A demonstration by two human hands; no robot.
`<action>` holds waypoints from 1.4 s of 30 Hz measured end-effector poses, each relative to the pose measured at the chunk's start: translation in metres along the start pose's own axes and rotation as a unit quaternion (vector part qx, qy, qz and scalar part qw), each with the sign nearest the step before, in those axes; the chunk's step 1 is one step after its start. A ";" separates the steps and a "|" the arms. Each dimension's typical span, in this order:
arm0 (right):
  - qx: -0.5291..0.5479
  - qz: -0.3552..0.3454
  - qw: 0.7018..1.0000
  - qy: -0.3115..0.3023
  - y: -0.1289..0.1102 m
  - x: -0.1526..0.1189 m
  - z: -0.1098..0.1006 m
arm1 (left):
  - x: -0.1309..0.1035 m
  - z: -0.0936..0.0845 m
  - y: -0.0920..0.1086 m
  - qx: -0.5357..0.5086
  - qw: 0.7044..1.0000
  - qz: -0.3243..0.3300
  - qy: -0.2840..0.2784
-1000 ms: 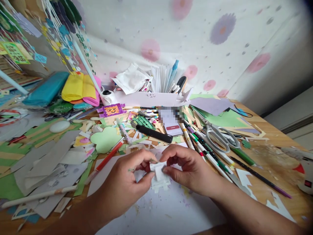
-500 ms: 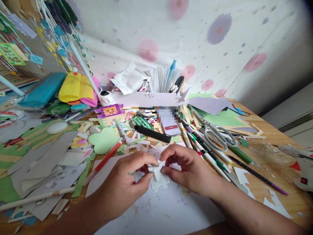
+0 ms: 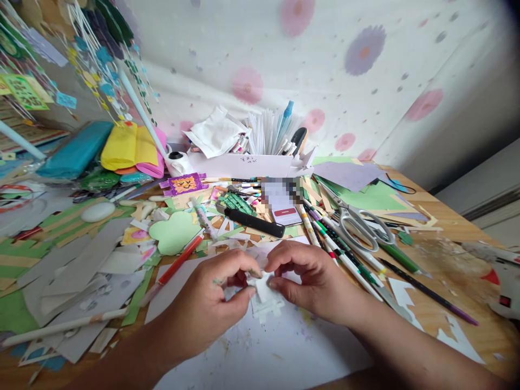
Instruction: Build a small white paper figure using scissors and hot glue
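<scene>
Between my two hands is a small white paper piece (image 3: 266, 295) with notched edges and a raised, folded middle. It is held low over a large white sheet (image 3: 260, 352) marked with faint coloured stains. My left hand (image 3: 225, 292) pinches its left side between thumb and fingers. From the right, my right hand (image 3: 306, 276) grips the other side, thumb against the raised part. The fingers partly hide the piece's upper edge. Just beyond the hands lies a black-handled cutter (image 3: 254, 222), and near it a phone (image 3: 282, 203) with a partly blurred screen.
Scissors (image 3: 361, 225) and several markers lie to the right. A hot glue gun (image 3: 498, 271) is at the right edge. Paper scraps (image 3: 77, 260), a green cloud-shaped cutout (image 3: 174, 233) and a red-orange pen (image 3: 181, 260) are on the left. A white box (image 3: 244, 164) of pens stands behind.
Both hands keep their hold on the white paper piece, with only slight finger movement. The view has shifted a little; the other things have not moved.
</scene>
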State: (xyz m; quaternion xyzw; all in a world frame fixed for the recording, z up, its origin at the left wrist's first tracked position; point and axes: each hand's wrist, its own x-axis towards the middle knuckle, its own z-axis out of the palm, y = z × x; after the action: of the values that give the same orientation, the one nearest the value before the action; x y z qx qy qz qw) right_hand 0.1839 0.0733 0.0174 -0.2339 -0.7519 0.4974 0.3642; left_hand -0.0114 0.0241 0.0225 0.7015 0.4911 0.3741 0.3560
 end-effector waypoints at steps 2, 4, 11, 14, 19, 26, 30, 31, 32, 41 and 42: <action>-0.002 -0.015 1.000 0.001 0.001 0.000 0.000 | 0.000 0.000 -0.001 -0.039 0.999 -0.021 -0.015; -0.013 -0.032 0.999 0.000 0.000 0.000 -0.001 | -0.001 0.000 -0.003 -0.078 0.996 -0.036 -0.028; -0.001 -0.035 0.999 -0.020 -0.008 0.000 -0.005 | 0.000 0.002 -0.002 -0.122 0.990 -0.072 -0.012; 0.100 0.044 0.994 0.010 -0.006 0.000 -0.003 | -0.001 0.004 -0.001 -0.106 0.991 -0.076 0.001; 0.160 0.100 0.982 0.013 0.005 0.000 0.006 | -0.002 0.007 0.000 -0.074 0.996 -0.053 -0.007; 0.157 0.107 0.981 0.026 0.008 0.001 0.008 | 0.001 0.005 -0.002 -0.108 0.990 -0.087 -0.016; 0.177 0.110 0.978 0.023 0.007 0.002 0.010 | 0.001 0.006 -0.005 -0.104 0.990 -0.092 -0.010; 0.173 0.109 0.979 0.022 0.007 0.003 0.010 | 0.001 0.006 -0.006 -0.106 0.990 -0.094 -0.012; 0.166 0.108 0.980 0.022 0.007 0.003 0.011 | 0.000 0.006 -0.006 -0.110 0.989 -0.096 -0.013; 0.103 0.105 0.989 0.020 0.004 0.002 0.014 | -0.001 0.005 -0.001 -0.147 0.984 -0.095 -0.019; 0.102 0.107 0.989 0.020 0.004 0.002 0.014 | -0.001 0.005 -0.001 -0.151 0.984 -0.094 -0.020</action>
State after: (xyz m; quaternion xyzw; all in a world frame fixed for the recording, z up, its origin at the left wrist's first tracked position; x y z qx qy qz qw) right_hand 0.1716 0.0680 0.0112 -0.2843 -0.6608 0.6024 0.3459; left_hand -0.0076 0.0225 0.0192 0.5974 0.4856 0.3946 0.5016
